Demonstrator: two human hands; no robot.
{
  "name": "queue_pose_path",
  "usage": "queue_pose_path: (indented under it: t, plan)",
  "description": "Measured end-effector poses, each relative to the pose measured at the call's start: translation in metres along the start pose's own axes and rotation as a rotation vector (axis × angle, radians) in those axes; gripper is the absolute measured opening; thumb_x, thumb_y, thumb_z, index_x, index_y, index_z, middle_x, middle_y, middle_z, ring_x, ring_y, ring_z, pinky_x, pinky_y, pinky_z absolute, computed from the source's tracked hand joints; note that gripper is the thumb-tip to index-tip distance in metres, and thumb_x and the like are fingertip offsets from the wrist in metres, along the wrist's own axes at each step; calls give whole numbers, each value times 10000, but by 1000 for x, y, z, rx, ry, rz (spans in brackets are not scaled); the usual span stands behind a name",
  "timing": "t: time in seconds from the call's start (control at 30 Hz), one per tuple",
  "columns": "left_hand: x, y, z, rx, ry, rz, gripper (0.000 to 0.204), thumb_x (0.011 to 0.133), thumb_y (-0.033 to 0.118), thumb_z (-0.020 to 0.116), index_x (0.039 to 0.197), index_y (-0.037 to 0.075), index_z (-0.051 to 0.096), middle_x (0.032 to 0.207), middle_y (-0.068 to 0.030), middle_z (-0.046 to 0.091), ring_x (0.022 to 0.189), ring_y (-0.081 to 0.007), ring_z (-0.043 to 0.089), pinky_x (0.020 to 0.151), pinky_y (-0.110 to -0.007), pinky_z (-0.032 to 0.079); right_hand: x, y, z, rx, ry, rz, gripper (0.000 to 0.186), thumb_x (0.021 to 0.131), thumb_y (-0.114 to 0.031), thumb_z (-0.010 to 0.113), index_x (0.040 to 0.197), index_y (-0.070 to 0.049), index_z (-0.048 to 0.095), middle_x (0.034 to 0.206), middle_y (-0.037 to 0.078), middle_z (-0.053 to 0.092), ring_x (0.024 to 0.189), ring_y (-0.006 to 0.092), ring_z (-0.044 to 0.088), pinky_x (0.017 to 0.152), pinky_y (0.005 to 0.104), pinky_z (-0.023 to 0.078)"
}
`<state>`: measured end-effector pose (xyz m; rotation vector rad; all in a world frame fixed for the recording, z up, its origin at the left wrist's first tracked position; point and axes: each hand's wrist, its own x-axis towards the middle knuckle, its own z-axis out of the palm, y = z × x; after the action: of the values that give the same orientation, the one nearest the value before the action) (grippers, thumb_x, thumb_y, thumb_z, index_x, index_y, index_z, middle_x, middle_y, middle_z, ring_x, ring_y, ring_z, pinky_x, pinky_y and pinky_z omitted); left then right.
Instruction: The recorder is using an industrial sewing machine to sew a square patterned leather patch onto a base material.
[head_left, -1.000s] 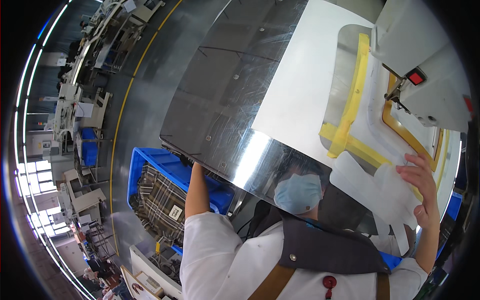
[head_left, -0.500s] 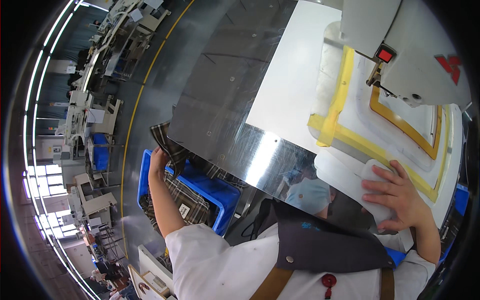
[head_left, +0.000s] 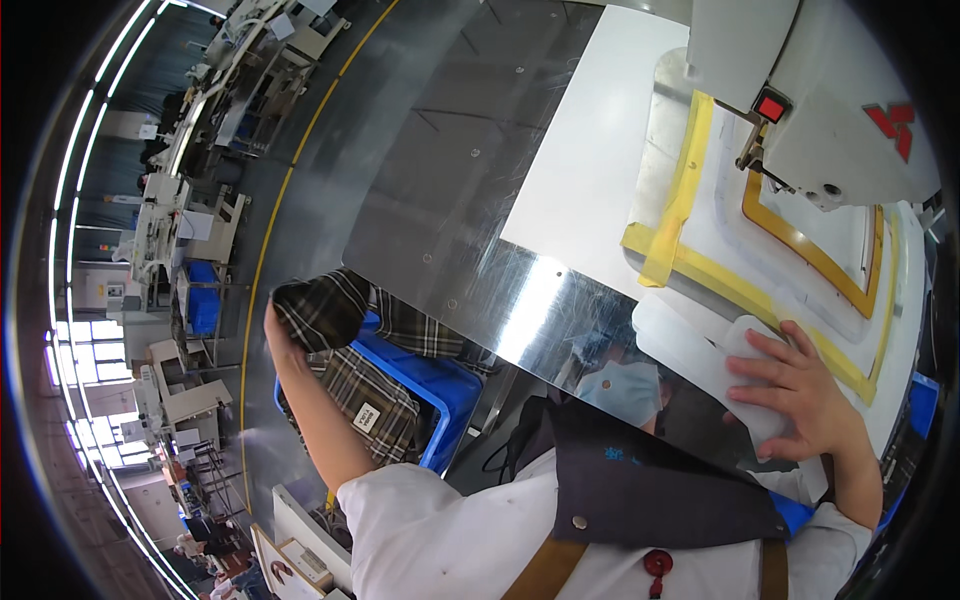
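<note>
My left hand (head_left: 278, 325) grips a piece of dark plaid cloth (head_left: 320, 308), lifted beside the left edge of the steel table (head_left: 410, 200). Below it a blue bin (head_left: 450, 420) holds more plaid fabric (head_left: 360, 400), with a pale label on it. My right hand (head_left: 775, 395) rests with fingers spread over stacked white plastic templates (head_left: 680, 350) at the table's near right. Just beyond lies a white template board with yellow tape (head_left: 690, 180) and an amber frame (head_left: 800, 240), under a white sewing machine head (head_left: 840, 120).
A white sheet (head_left: 580, 140) covers part of the steel table. At the left, a walkway with a yellow floor line (head_left: 291, 170) runs past workstations (head_left: 190, 150), another blue bin (head_left: 202, 300) and people at work in the lower left.
My left hand has come out of the bin and moved left, carrying plaid cloth into view. My right hand has moved left and flattened onto the white templates.
</note>
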<state>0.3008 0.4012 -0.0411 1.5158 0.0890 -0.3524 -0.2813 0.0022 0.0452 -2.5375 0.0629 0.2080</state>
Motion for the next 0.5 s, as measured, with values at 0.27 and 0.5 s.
queue_pose_path:
  t: [0.27,0.5]
  plan:
    - [-140,79,209,381,-573,599,115,935,84,518,1023,53,584,889,5,604,762,-37,557,662,-193,459,46,-25,-19,-120,300,-152,549,785,-397,690,1282,-201,567,1385,58,513,1341,284,414,1085,536,276]
    - [-214,2,349,722,-1073,550,320,912,26,541,1230,8,506,1070,-140,589,907,-225,636,812,-329,500,136,-1,-10,-781,652,-283,477,840,-165,552,1316,-159,514,1378,66,501,1298,262,455,1014,444,395]
